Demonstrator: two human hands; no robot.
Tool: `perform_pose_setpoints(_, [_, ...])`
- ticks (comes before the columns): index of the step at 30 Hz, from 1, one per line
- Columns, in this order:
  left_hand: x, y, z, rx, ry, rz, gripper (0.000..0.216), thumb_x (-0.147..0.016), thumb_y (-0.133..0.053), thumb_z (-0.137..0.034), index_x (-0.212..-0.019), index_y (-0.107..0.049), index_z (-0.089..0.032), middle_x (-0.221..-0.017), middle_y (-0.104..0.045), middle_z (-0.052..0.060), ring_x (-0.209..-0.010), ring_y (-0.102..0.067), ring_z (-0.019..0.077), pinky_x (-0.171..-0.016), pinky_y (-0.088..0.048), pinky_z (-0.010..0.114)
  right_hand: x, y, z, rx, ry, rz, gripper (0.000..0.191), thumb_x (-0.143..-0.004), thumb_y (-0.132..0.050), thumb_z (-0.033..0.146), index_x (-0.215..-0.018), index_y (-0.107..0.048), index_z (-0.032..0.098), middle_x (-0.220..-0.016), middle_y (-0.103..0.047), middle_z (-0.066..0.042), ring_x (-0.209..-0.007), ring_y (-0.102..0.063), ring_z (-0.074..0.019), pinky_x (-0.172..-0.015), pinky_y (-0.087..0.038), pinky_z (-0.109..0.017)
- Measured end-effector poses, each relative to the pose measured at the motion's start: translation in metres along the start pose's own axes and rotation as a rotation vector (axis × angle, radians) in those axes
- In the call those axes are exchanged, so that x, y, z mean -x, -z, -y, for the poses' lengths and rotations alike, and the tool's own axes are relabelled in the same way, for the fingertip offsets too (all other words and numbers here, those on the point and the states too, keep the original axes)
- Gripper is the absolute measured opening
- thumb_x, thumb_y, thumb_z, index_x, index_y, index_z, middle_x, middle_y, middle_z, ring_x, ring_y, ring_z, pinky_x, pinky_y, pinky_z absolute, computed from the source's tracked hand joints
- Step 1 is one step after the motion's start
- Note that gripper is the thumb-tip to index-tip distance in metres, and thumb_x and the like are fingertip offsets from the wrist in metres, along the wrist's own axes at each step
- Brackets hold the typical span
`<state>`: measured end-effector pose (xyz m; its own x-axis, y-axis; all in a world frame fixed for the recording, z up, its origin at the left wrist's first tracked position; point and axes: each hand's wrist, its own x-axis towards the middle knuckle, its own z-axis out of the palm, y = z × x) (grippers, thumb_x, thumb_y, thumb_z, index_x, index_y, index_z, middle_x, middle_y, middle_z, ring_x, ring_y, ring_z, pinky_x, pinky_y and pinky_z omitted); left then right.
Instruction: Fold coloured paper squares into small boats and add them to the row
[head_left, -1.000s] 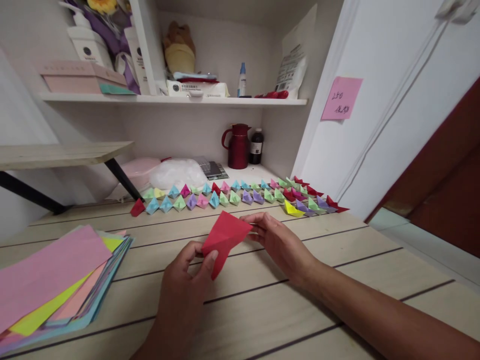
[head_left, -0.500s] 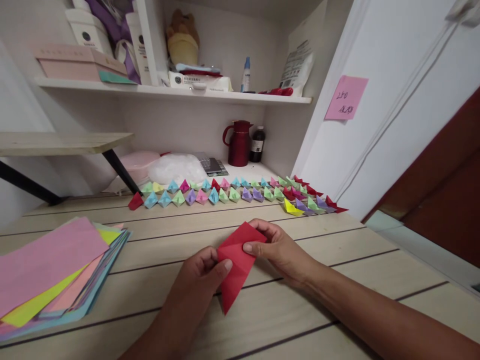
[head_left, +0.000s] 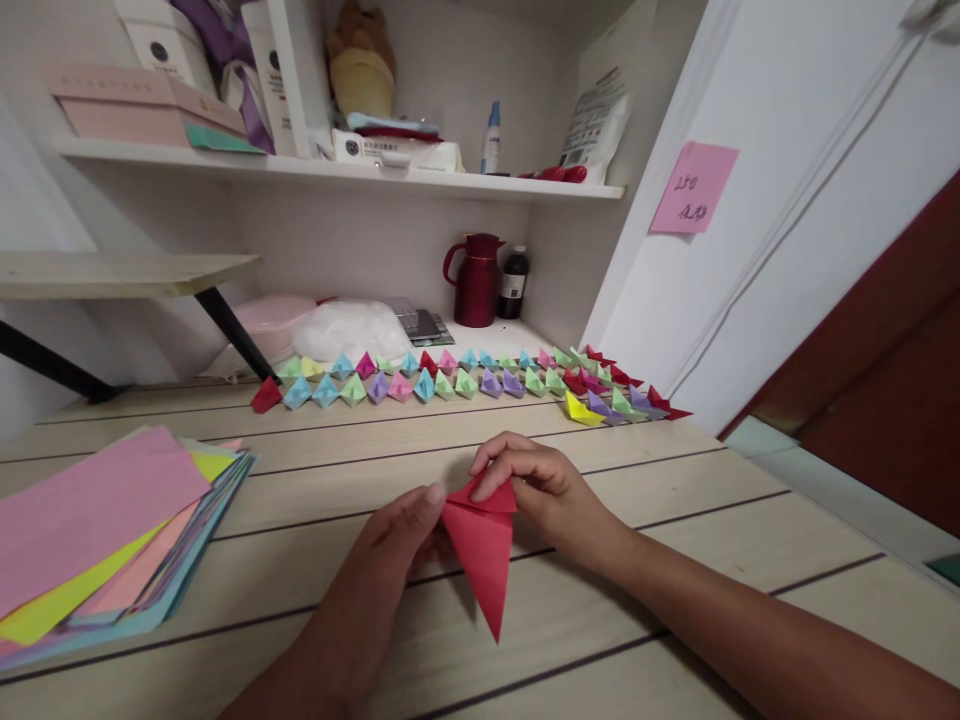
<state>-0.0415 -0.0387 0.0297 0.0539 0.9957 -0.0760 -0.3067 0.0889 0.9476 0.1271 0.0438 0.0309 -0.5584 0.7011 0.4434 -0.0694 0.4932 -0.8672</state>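
Observation:
A sheet of red folded paper [head_left: 484,555] is held between both hands over the table, its long point hanging down toward me. My left hand [head_left: 394,540] pinches its left corner, thumb on top and the other fingers mostly hidden beneath. My right hand [head_left: 536,490] is closed on the upper right part, its fingers lying over a flap folded down along the top edge. Beyond the hands, small folded paper boats [head_left: 401,387] in many colours stand in rows along the back of the table. A yellow boat [head_left: 583,409] is among those at the right end.
A stack of coloured paper [head_left: 97,510] lies on the left of the wooden table [head_left: 630,640]. Behind the boats stand a dark red jug [head_left: 477,285] and a dark bottle [head_left: 514,285]. A raised wooden shelf [head_left: 120,275] with black legs is at left.
The red paper's top edge has been folded over, and its point has swung to the right. My right fingers have moved from behind the paper onto its top. The view has shifted slightly.

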Motion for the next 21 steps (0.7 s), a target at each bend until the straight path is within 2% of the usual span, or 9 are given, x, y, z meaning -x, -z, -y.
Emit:
perform_pose_setpoints(3, [0.0, 0.001, 0.0, -0.018, 0.038, 0.002, 0.028, -0.084, -0.058, -0.042, -0.076, -0.065, -0.016, -0.075, -0.063, 0.004, -0.072, -0.056, 0.016, -0.077, -0.047, 0.03, 0.001, 0.001, 0.001, 0.036, 0.047, 0.025, 0.027, -0.086, -0.051, 0.009, -0.076, -0.074, 0.021, -0.096, -0.061, -0.005, -0.086, -0.059, -0.015, -0.078, -0.049, -0.031])
perform_pose_setpoints(7, [0.001, 0.0, 0.001, -0.105, 0.088, -0.116, 0.022, -0.077, -0.068, -0.038, -0.075, -0.065, -0.016, -0.069, -0.061, 0.001, -0.067, -0.055, 0.0139, -0.073, -0.046, 0.028, 0.002, 0.001, -0.001, 0.064, 0.041, 0.032, 0.021, -0.087, -0.054, 0.014, -0.081, -0.073, 0.022, -0.104, -0.061, -0.006, -0.095, -0.059, -0.0172, -0.084, -0.047, -0.033])
perform_pose_setpoints(9, [0.001, 0.0, 0.002, -0.09, 0.067, -0.196, 0.022, -0.076, -0.069, -0.038, -0.077, -0.066, -0.016, -0.07, -0.062, 0.002, -0.068, -0.055, 0.0141, -0.072, -0.046, 0.028, 0.001, -0.001, -0.004, 0.002, -0.06, -0.027, 0.019, -0.086, -0.059, 0.022, -0.102, -0.069, 0.025, -0.113, -0.059, -0.006, -0.101, -0.058, -0.0188, -0.089, -0.046, -0.036])
perform_pose_setpoints(11, [0.001, 0.003, 0.003, -0.083, 0.038, -0.276, 0.025, -0.076, -0.068, -0.041, -0.077, -0.067, -0.016, -0.071, -0.062, 0.002, -0.068, -0.054, 0.0141, -0.07, -0.045, 0.027, 0.001, -0.003, -0.008, -0.172, -0.219, -0.087, 0.04, -0.086, -0.062, 0.033, -0.125, -0.054, 0.03, -0.124, -0.056, -0.007, -0.104, -0.058, -0.0195, -0.09, -0.046, -0.038])
perform_pose_setpoints(14, [0.0, 0.006, 0.004, -0.088, 0.004, -0.364, 0.028, -0.073, -0.07, -0.044, -0.077, -0.069, -0.015, -0.069, -0.062, 0.002, -0.067, -0.051, 0.0137, -0.068, -0.044, 0.026, 0.0, -0.007, -0.009, -0.486, -0.413, -0.091, 0.054, -0.088, -0.055, 0.05, -0.137, -0.04, 0.03, -0.126, -0.056, -0.01, -0.105, -0.06, -0.0208, -0.092, -0.045, -0.04])
perform_pose_setpoints(16, [-0.001, 0.007, 0.005, -0.088, -0.017, -0.391, 0.029, -0.072, -0.071, -0.044, -0.08, -0.07, -0.015, -0.069, -0.062, 0.002, -0.068, -0.051, 0.0139, -0.068, -0.043, 0.026, 0.001, -0.01, -0.006, -0.6, -0.486, -0.049, 0.058, -0.086, -0.057, 0.052, -0.136, -0.04, 0.029, -0.115, -0.063, -0.009, -0.101, -0.062, -0.0208, -0.09, -0.045, -0.038])
perform_pose_setpoints(18, [-0.001, 0.006, 0.006, -0.101, -0.023, -0.393, 0.03, -0.07, -0.072, -0.043, -0.083, -0.072, -0.015, -0.069, -0.063, 0.002, -0.068, -0.052, 0.0144, -0.069, -0.043, 0.027, 0.002, -0.012, -0.001, -0.625, -0.533, -0.006, 0.059, -0.078, -0.07, 0.044, -0.13, -0.047, 0.028, -0.098, -0.068, -0.005, -0.089, -0.064, -0.0184, -0.082, -0.047, -0.033])
perform_pose_setpoints(21, [-0.002, 0.004, 0.009, -0.148, -0.001, -0.378, 0.028, -0.069, -0.074, -0.041, -0.079, -0.073, -0.015, -0.064, -0.061, 0.001, -0.065, -0.051, 0.0139, -0.066, -0.042, 0.025, 0.002, -0.013, 0.0, -0.575, -0.556, -0.009, 0.038, -0.067, -0.08, 0.036, -0.095, -0.064, 0.017, -0.072, -0.065, -0.001, -0.06, -0.057, -0.0112, -0.059, -0.042, -0.023])
